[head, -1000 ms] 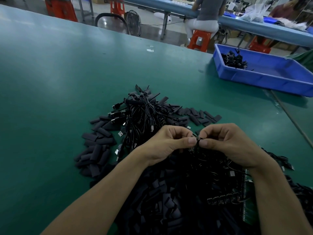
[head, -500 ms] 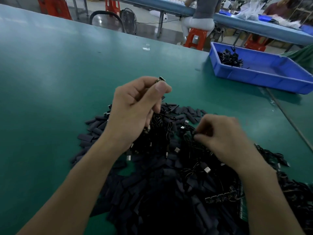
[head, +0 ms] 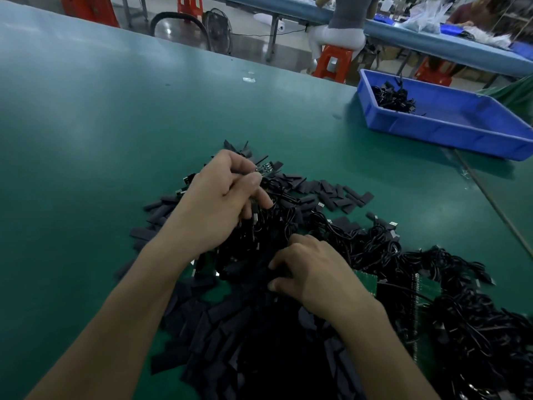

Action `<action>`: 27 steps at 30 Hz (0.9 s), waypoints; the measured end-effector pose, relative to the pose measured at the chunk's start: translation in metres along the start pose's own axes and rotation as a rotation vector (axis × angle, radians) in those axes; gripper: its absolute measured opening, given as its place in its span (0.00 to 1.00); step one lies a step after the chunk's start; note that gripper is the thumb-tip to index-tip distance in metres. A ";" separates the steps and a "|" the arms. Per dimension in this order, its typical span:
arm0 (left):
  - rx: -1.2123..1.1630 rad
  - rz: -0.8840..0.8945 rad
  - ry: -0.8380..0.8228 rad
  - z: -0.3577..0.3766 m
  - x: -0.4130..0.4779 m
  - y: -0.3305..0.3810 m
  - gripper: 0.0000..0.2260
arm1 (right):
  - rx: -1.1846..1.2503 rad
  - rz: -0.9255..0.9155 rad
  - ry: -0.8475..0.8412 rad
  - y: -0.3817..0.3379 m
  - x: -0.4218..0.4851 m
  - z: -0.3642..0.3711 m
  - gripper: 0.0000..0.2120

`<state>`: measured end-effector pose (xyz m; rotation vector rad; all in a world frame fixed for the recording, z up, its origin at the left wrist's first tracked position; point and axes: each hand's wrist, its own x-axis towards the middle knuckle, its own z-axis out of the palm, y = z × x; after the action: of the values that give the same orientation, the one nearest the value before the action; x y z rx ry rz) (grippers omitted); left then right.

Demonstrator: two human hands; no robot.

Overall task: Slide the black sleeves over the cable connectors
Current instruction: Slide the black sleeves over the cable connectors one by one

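One wide green table (head: 86,125) carries everything. Across its near middle sprawls a heap of black cables (head: 375,249), trailing off to the near right, with flat black sleeves (head: 334,192) strewn round it and piled thick at the near edge. A blue bin (head: 432,134) sits far right, with a few cables in its far corner. The left hand (head: 219,203) is over the heap's far side, thumb and forefinger pinching a small connector (head: 264,170). The right hand (head: 311,272) digs in nearer, fingers curled under; I cannot tell what they hold
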<state>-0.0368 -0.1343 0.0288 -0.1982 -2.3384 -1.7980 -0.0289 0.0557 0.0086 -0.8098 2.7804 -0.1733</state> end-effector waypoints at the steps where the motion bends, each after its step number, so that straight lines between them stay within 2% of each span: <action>1: -0.009 -0.014 0.020 0.000 0.000 -0.001 0.05 | 0.007 0.000 0.006 -0.001 0.000 0.003 0.17; 4: -0.039 -0.039 0.061 0.001 0.000 -0.007 0.05 | 0.076 -0.004 0.055 -0.001 -0.002 0.004 0.09; 7: -0.046 -0.020 0.118 0.000 -0.001 -0.011 0.08 | 0.215 -0.006 0.082 0.004 -0.007 0.000 0.07; 13: -0.125 -0.055 0.104 0.004 -0.004 -0.008 0.03 | 0.713 0.028 0.313 0.017 -0.015 -0.021 0.08; 16: -0.118 -0.057 0.084 0.009 -0.005 -0.006 0.03 | 0.874 0.021 0.458 0.019 -0.017 -0.024 0.11; 20: -0.116 -0.068 0.051 0.012 -0.006 -0.005 0.04 | 0.936 0.048 0.639 0.019 -0.016 -0.022 0.14; 27: -0.175 -0.092 0.015 0.012 -0.007 -0.001 0.05 | 0.934 0.022 0.655 0.015 -0.011 -0.024 0.13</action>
<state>-0.0313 -0.1224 0.0234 -0.1026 -2.2138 -2.0412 -0.0339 0.0759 0.0316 -0.5006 2.6817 -1.8268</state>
